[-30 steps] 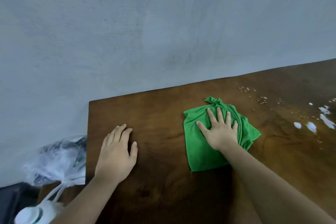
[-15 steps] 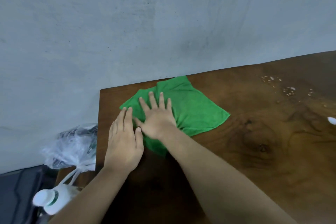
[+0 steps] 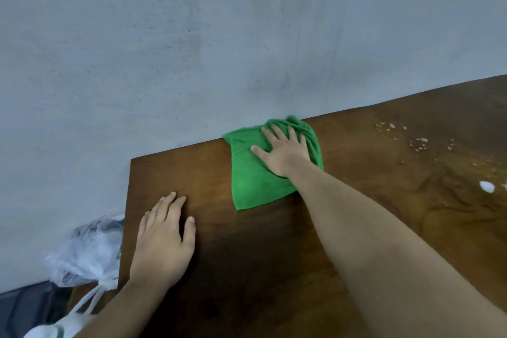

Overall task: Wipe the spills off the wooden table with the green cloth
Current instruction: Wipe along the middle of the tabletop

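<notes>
The green cloth (image 3: 253, 173) is pressed flat at the table's (image 3: 356, 228) far edge under the spread right hand (image 3: 282, 155); the left hand (image 3: 163, 241), laid open, steadies. White spills (image 3: 487, 186) remain rightward.

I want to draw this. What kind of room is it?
Probably a plain room indoors, though I can't tell which kind: a wooden table pushed against a bare grey wall, with a plastic bag beside it.
</notes>
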